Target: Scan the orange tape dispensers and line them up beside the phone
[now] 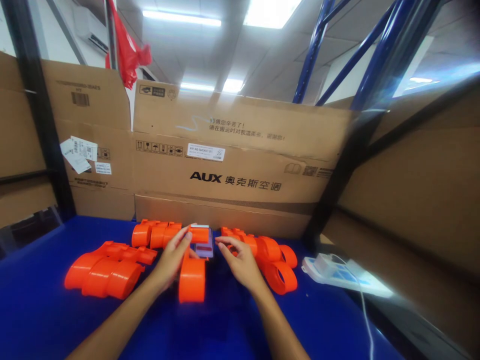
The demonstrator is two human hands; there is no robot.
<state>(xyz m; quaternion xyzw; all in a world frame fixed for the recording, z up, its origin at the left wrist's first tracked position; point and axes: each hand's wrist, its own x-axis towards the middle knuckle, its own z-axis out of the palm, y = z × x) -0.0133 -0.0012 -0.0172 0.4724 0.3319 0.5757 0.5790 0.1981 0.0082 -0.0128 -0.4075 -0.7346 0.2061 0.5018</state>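
Note:
My left hand point(175, 257) is closed around the upper part of an orange plastic piece with a wide ring point(192, 281) hanging at its lower end. A smaller orange cylinder point(199, 235) shows just beyond the fingertips; I cannot tell whether it belongs to the same piece. To the right, my right hand point(240, 260) has its thumb and fingers apart, with nothing visible in them. Between the hands, a phone point(205, 248) with a lit screen is partly covered by the orange plastic. Similar orange pieces point(273, 250) lie behind and beside my right hand.
More orange ringed pieces lie in rows at left point(107, 272) and back left point(153, 234) on the blue tabletop point(157, 330). A white power strip point(347, 275) with a cable sits at right. A cardboard panel point(232, 200) stands along the back, between rack posts point(337, 185).

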